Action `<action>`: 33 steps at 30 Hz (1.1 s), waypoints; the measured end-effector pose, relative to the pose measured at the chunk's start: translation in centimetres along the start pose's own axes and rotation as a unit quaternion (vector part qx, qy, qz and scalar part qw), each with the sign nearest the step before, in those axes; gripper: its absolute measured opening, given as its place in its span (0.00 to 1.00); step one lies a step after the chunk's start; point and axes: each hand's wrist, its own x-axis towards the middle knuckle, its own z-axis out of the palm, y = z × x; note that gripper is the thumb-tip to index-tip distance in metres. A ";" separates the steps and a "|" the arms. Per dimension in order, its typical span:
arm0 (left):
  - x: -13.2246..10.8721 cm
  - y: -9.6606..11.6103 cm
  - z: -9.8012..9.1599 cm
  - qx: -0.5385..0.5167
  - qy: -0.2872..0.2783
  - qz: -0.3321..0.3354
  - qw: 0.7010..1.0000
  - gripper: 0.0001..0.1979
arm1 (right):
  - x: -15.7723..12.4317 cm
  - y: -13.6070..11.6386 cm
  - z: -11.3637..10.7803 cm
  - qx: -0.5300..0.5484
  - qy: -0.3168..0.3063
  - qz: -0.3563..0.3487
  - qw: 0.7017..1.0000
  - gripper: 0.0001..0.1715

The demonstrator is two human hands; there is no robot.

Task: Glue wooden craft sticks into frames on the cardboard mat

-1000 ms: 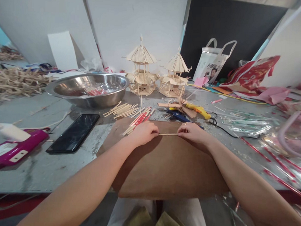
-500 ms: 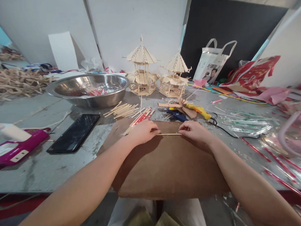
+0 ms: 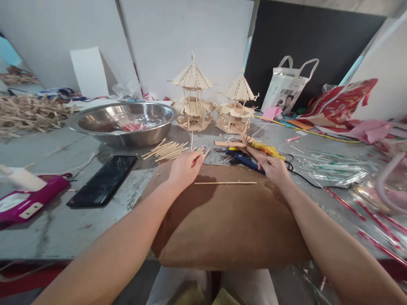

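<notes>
A single thin wooden stick (image 3: pixel 225 183) lies crosswise on the brown board (image 3: pixel 234 224), touched by neither hand. My left hand (image 3: pixel 186 167) is curled over the red-marked bundle of wooden sticks (image 3: pixel 206 151) at the board's far left, its fingers closed around some of them; most of the bundle is hidden beneath the hand. At the board's far right edge, my right hand (image 3: pixel 273 168) grips the handle end of blue-handled pliers (image 3: pixel 245 161). Loose pale sticks (image 3: pixel 166 150) are spread beyond my left hand. A yellow glue gun (image 3: pixel 267 149) lies just behind the pliers.
Two stick-built pagodas (image 3: pixel 192 110) stand at the back. To the left are a steel basin (image 3: pixel 147 132), a black phone (image 3: pixel 102 181) and a magenta device (image 3: pixel 28 197). Plastic wrappers (image 3: pixel 339 168) and a black cord (image 3: pixel 309 184) lie right. A white bag (image 3: pixel 282 90) stands behind.
Both hands have let go of the single stick, which stays on the board. My left hand has moved back onto the stick bundle, my right hand outward to the pliers, whose handle has shifted.
</notes>
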 end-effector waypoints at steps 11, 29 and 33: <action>0.9 -3.5 -1.4 0.111 0.062 -0.142 0.982 0.11 | -0.1 0.0 0.3 -0.035 -0.010 0.007 0.999 0.30; 0.7 -8.2 -0.5 0.192 -0.045 -0.287 0.937 0.12 | -0.2 0.4 0.9 -0.075 -0.031 0.000 0.997 0.28; 0.7 -8.2 -0.7 0.195 -0.039 -0.289 0.936 0.12 | -0.2 0.6 1.0 -0.071 -0.039 -0.010 0.997 0.28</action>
